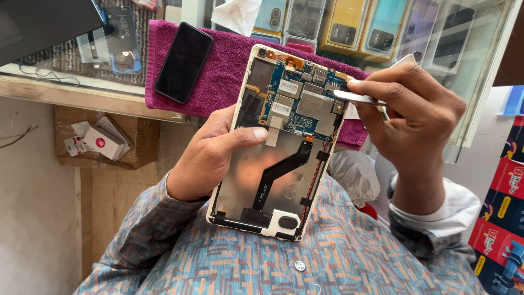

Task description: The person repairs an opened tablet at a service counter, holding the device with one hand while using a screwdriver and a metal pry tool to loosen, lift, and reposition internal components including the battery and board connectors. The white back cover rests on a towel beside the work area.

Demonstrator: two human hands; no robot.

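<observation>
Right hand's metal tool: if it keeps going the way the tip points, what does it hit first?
Likely the circuit board of the opened tablet: the right hand aims the tweezers leftward at its right edge. Contact is unclear.

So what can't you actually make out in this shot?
- Head view: the tweezers' rear, buried in the right hand.
- The opened tablet's left edge, covered by the left hand.
- Circuit board parts: too small to identify.
- Black phone screen: dark.
</observation>
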